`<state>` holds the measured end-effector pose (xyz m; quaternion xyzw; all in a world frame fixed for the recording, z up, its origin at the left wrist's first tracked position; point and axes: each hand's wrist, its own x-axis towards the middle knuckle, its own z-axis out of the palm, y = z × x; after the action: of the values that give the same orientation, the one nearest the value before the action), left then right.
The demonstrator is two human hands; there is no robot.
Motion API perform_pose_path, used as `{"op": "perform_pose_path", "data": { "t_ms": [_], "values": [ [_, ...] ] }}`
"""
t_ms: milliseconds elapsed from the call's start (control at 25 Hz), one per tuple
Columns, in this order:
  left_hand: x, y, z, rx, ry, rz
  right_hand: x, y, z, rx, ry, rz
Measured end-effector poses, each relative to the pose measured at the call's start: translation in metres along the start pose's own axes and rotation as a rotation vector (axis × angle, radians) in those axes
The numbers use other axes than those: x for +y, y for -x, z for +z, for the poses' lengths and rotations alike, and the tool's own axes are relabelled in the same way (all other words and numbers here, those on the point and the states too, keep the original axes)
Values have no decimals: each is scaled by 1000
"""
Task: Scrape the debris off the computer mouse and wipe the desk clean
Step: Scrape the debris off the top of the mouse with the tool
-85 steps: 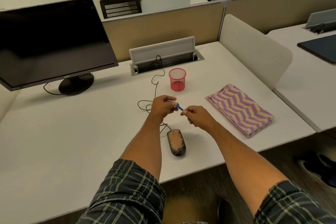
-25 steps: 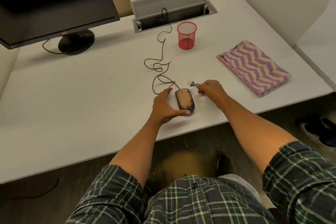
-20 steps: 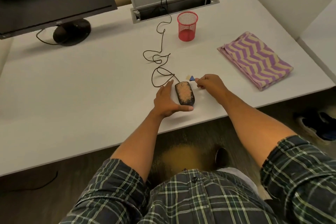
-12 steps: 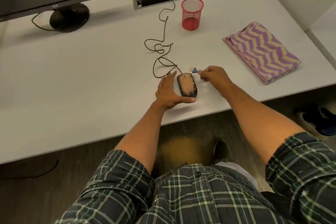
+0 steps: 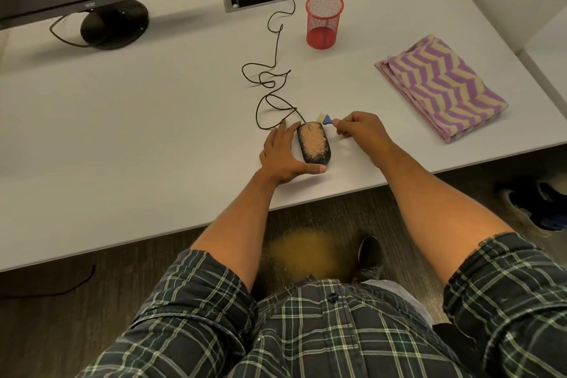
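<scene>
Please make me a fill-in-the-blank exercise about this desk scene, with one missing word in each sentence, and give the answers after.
1. The left hand steadies the computer ____.
2. The right hand pinches a small brush with a ____ ferrule.
3. The mesh pen cup is ____ in colour.
4. The folded zigzag cloth lies to the ____ of the pen cup.

Answers: mouse; blue; red; right

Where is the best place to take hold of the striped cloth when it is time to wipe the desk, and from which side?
Probably by its near right corner, coming in from the right with the right hand. The striped cloth lies folded flat and thick on the desk, and that corner sits close to the desk's front edge with bare surface around it, so fingers can slide under the layers and pinch them together.
</scene>
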<state>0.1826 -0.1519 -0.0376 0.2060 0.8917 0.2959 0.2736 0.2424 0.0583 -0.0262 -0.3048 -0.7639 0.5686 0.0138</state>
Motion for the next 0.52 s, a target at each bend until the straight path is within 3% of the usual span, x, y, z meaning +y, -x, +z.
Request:
{"op": "perform_pose_path", "data": {
  "t_ms": [520],
  "values": [
    [2,-1,3,5,-15,-26,3,5,-2,13,-71,12]
  ]
}}
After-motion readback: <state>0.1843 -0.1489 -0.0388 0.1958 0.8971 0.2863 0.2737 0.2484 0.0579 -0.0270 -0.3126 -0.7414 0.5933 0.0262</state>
